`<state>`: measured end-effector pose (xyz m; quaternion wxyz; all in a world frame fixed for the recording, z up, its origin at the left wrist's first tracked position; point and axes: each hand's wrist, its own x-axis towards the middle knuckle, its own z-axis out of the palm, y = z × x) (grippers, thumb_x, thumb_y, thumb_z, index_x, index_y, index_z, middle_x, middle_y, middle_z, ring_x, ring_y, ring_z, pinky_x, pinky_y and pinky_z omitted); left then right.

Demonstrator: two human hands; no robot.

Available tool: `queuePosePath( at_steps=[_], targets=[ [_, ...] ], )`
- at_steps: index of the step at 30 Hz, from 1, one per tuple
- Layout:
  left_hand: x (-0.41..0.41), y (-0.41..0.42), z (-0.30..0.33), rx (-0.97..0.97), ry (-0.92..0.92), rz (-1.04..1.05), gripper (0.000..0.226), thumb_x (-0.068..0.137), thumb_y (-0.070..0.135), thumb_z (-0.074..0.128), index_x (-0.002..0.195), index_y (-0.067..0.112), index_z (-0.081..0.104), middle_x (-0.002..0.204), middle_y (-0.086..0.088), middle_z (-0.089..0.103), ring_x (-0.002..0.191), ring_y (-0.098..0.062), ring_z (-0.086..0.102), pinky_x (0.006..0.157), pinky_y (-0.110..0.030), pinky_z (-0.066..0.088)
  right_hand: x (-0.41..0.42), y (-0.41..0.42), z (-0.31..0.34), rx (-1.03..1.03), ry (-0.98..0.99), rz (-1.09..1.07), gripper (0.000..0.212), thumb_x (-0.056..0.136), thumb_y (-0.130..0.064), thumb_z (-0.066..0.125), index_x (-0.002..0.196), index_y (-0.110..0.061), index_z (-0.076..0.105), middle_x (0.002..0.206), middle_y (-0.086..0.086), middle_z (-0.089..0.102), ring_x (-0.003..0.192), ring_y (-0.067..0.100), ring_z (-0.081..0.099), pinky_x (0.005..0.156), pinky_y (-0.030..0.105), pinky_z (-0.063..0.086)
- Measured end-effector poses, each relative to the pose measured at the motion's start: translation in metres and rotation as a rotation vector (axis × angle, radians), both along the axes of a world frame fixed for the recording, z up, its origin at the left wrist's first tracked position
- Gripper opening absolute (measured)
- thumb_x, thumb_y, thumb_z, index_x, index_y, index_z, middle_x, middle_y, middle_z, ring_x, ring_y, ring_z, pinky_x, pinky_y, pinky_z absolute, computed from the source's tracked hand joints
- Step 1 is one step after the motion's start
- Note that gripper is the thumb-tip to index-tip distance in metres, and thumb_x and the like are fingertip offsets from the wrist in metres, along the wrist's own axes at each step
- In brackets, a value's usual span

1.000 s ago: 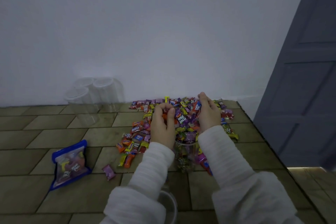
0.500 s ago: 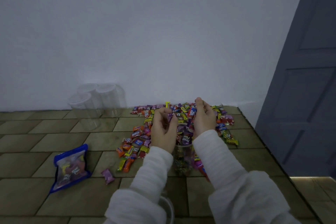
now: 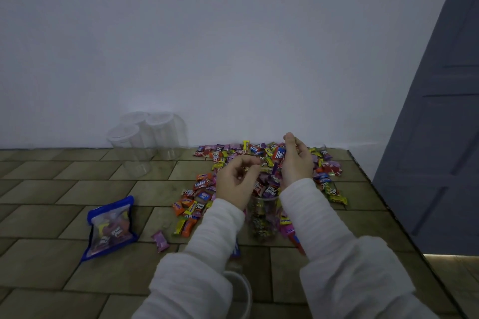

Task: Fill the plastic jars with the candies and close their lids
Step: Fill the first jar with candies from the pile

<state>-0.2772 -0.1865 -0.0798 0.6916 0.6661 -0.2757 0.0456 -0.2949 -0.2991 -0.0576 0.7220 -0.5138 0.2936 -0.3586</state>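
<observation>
One jar (image 3: 263, 217) at 6 o'clock of the candies (image 3: 261, 171) is nearly full, lidless — three empty jars (image 3: 145, 142) wait at 10 o'clock. Left hand (image 3: 237, 182) curls, contents unclear; right hand (image 3: 296, 162) holds candy above it.

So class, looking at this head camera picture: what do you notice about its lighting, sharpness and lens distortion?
Head view: dim, flat, bluish light with soft shadows; the clear empty jars almost fade into the wall; wide-angle lens bends the tabletop tile lines and tilts the door; the candies nearest the hands are sharp enough to read some wrappers, while the sleeves at the bottom look soft.
</observation>
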Motion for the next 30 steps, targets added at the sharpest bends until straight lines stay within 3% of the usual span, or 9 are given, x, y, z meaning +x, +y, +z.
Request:
queuePosePath(
  at_steps=[5,9,11,13,16,20,23,28,30],
  targets=[
    [-0.003,-0.001,-0.007,-0.161,0.153,0.073,0.022,0.097,0.020,0.046,0.099,0.011,0.066,0.100,0.001,0.069,0.095,-0.007,0.063,0.078,-0.017,0.049,0.001,0.000,-0.001,0.015,-0.012,0.022,0.020,0.087,-0.053,0.059,0.094,-0.034,0.061,0.105,-0.002,0.067,0.103,0.021,0.062,0.094,0.048,0.050],
    [-0.008,-0.006,-0.022,-0.073,0.476,-0.058,0.066,0.076,0.077,0.033,0.105,0.027,0.065,0.109,0.006,0.068,0.107,-0.011,0.060,0.091,-0.033,0.046,0.001,0.000,-0.001,0.007,-0.017,0.034,0.017,0.085,-0.053,0.060,0.087,-0.036,0.061,0.103,-0.002,0.068,0.102,0.021,0.063,0.094,0.048,0.051],
    [-0.014,-0.010,-0.023,-0.125,0.666,-0.037,0.073,0.070,0.088,0.034,0.102,0.031,0.066,0.106,0.002,0.068,0.111,-0.019,0.057,0.103,-0.043,0.041,-0.001,0.000,0.000,-0.025,-0.014,0.062,0.016,0.085,-0.053,0.060,0.086,-0.037,0.062,0.102,-0.005,0.067,0.102,0.019,0.062,0.095,0.047,0.050],
    [-0.018,-0.016,-0.018,-0.157,0.788,0.011,0.072,0.083,0.076,0.025,0.114,0.022,0.062,0.100,-0.002,0.065,0.108,-0.023,0.056,0.101,-0.039,0.042,-0.003,0.000,0.001,-0.076,-0.002,0.108,0.019,0.085,-0.053,0.060,0.090,-0.035,0.062,0.103,-0.009,0.066,0.102,0.014,0.059,0.097,0.043,0.048],
    [-0.019,-0.019,-0.016,-0.203,0.800,0.020,0.072,0.091,0.066,0.023,0.124,0.013,0.056,0.103,-0.006,0.065,0.106,-0.025,0.058,0.093,-0.035,0.045,-0.006,0.000,0.000,-0.131,-0.011,0.165,0.014,0.089,-0.047,0.060,0.087,-0.034,0.062,0.095,-0.011,0.064,0.095,0.007,0.058,0.093,0.034,0.046],
    [-0.014,-0.020,-0.021,-0.244,0.797,0.010,0.062,0.093,0.062,0.027,0.109,0.015,0.064,0.096,-0.005,0.068,0.097,-0.023,0.062,0.089,-0.035,0.049,-0.010,0.001,0.002,-0.125,-0.069,0.201,0.014,0.091,-0.036,0.061,0.090,-0.022,0.064,0.067,-0.006,0.055,0.066,0.009,0.052,0.073,0.026,0.045],
    [-0.012,-0.021,-0.024,-0.253,0.787,-0.005,0.057,0.094,0.060,0.027,0.097,0.018,0.066,0.095,-0.005,0.070,0.094,-0.021,0.063,0.087,-0.033,0.049,-0.011,0.002,0.003,-0.067,-0.093,0.220,0.007,0.091,-0.027,0.062,0.091,-0.021,0.065,0.062,-0.007,0.053,0.053,0.004,0.052,0.070,0.027,0.047],
    [-0.011,-0.021,-0.025,-0.280,0.798,-0.019,0.054,0.094,0.058,0.030,0.093,0.019,0.067,0.096,-0.005,0.071,0.098,-0.022,0.063,0.090,-0.035,0.049,-0.014,0.001,0.004,-0.094,-0.144,0.287,0.006,0.092,-0.021,0.061,0.088,-0.018,0.063,0.058,-0.001,0.050,0.061,0.008,0.053,0.059,0.010,0.044],
    [-0.011,-0.021,-0.025,-0.285,0.798,-0.020,0.053,0.095,0.057,0.031,0.091,0.019,0.068,0.094,-0.005,0.072,0.097,-0.023,0.064,0.091,-0.037,0.049,-0.017,0.001,0.005,-0.095,-0.197,0.324,0.006,0.090,-0.013,0.062,0.084,-0.015,0.064,0.060,-0.001,0.053,0.060,0.013,0.054,0.056,0.012,0.046]
  ],
)
